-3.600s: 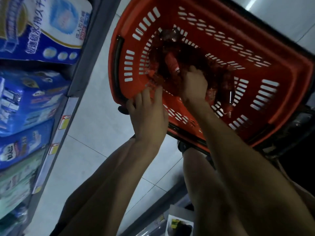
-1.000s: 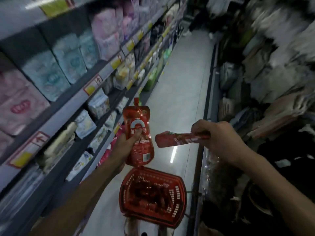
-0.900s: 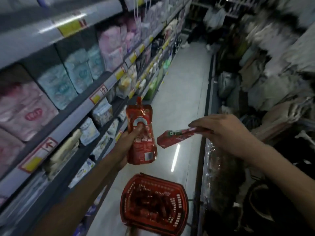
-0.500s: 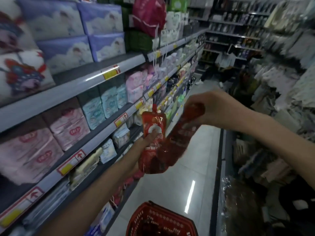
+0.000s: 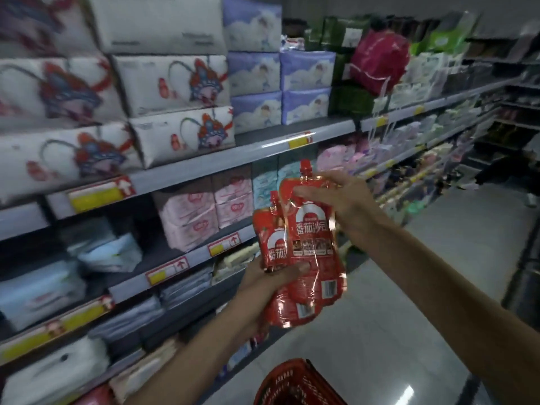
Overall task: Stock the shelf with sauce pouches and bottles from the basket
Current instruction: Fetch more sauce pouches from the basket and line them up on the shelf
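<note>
Two red spouted sauce pouches are held upright side by side in front of the shelving. My left hand [image 5: 270, 276] grips the rear pouch [image 5: 270, 238] from below, its thumb lying across the lower part of both. My right hand [image 5: 340, 197] holds the front pouch [image 5: 314, 247] at its top, fingers spread over the upper edge just under the spout. The front pouch overlaps the rear one. The red basket [image 5: 295, 384] stands on the floor at the bottom of the view, only its rim showing.
The shelf unit [image 5: 263, 144] on the left is filled with tissue packs and wrapped paper goods on several levels, with yellow price tags on the edges. A grey tiled aisle [image 5: 438, 273] runs ahead on the right, with more racks beyond.
I lifted both pouches out of the basket and raised them. My right hand swung its pouch upright and brought it against the left one. My view rose from the basket to the shelves.
</note>
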Action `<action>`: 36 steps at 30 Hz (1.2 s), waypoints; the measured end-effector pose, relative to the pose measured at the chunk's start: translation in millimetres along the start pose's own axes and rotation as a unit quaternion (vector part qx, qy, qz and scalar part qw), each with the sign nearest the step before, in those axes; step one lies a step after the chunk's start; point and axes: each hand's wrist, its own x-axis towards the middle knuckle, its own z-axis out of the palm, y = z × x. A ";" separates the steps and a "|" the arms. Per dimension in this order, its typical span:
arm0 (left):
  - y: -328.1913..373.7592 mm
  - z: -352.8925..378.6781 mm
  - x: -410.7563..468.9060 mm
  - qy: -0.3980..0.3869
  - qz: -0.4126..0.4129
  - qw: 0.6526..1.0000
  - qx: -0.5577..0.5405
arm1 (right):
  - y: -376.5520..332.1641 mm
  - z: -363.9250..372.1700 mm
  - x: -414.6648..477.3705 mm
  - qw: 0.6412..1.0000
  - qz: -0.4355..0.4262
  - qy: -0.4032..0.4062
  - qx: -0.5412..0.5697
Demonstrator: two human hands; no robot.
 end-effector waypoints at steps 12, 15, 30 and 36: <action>40.2 -165.4 -149.2 0.274 0.067 0.959 0.031 | 29.0 239.1 -93.6 0.994 -0.032 -0.106 -0.001; 50.8 -217.2 -202.6 0.331 0.096 0.938 0.042 | 21.7 320.2 -133.1 0.986 -0.048 -0.156 -0.029; 66.0 -468.5 -571.8 0.606 0.172 0.764 -0.139 | -43.4 725.1 -334.1 0.725 0.238 -0.637 0.109; 49.6 -518.9 -688.7 0.598 0.295 0.667 -0.332 | -60.4 837.5 -389.3 0.656 0.347 -0.644 0.188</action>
